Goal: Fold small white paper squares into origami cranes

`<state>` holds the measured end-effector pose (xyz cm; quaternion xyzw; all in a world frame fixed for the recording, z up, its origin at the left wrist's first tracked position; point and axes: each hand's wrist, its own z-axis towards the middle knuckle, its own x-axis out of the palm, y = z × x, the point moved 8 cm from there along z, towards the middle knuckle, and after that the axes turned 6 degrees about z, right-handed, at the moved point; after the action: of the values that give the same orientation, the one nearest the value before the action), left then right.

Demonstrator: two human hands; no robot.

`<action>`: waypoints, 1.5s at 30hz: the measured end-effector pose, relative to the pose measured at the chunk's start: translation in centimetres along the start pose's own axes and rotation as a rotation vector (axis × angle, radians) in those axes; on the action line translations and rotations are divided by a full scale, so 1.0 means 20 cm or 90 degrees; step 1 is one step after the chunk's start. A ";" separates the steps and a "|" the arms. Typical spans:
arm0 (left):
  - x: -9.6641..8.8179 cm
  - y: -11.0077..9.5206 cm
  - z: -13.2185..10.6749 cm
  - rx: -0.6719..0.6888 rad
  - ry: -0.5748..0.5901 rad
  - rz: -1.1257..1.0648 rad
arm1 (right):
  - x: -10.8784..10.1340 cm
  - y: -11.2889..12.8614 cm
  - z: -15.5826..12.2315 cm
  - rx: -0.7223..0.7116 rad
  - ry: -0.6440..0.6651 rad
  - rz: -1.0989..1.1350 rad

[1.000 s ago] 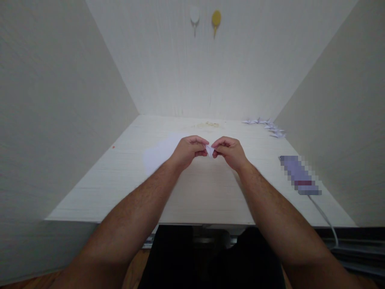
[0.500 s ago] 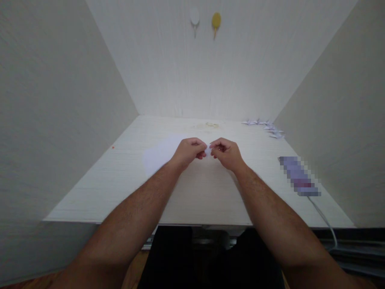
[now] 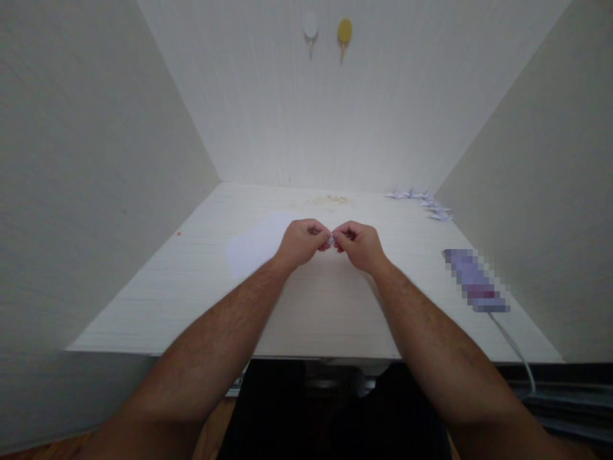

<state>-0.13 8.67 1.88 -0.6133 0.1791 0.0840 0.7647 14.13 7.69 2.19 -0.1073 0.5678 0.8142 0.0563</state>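
Observation:
Between my two hands is a small folded piece of white paper (image 3: 331, 240), mostly covered by the fingers. My left hand (image 3: 307, 241) pinches it from the left side with thumb and fingertips. From the right, my right hand (image 3: 355, 243) is closed on it in a similar pinch. The fingertips of both hands almost meet above the table. Beside my left wrist lie white paper sheets (image 3: 251, 249), partly hidden behind the hand and forearm.
Several small folded paper figures (image 3: 433, 207) line the table's back right corner. A blurred-out flat device (image 3: 474, 281) with a cable (image 3: 514, 348) lies at the right. Two hooks, one white (image 3: 310, 29) and one yellow (image 3: 344, 32), are on the back wall. A tiny orange bit (image 3: 179, 234) lies left.
My right hand has moved slightly left, and its fingertips have closed on the paper. The gap between the two hands is narrower. My left hand stays almost in place.

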 end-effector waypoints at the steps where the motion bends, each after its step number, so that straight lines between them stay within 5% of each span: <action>1: 0.00 0.00 0.00 -0.002 -0.003 0.018 | 0.00 0.01 0.00 -0.013 0.001 -0.028; 8: -0.02 -0.06 -0.02 0.041 -0.071 0.129 | 0.00 0.05 0.00 -0.054 -0.046 -0.117; 13: -0.01 -0.03 -0.01 -0.003 -0.081 0.047 | -0.03 0.04 0.00 -0.008 -0.074 -0.061; 20: -0.04 -0.06 -0.03 0.042 -0.089 0.064 | -0.01 0.04 -0.01 0.045 -0.051 -0.007; 28: 0.07 0.00 0.00 0.023 0.064 -0.256 | -0.04 0.00 0.01 0.052 -0.060 0.111; 37: 0.07 0.05 -0.01 -0.064 0.016 -0.357 | 0.00 -0.02 0.02 0.077 -0.009 0.238; 45: 0.06 0.05 0.00 -0.030 -0.004 -0.280 | -0.04 -0.03 0.02 0.040 -0.073 0.109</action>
<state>0.58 8.78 0.60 -0.6552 0.0366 -0.0791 0.7504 15.07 8.24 2.06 -0.0097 0.5958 0.8027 0.0226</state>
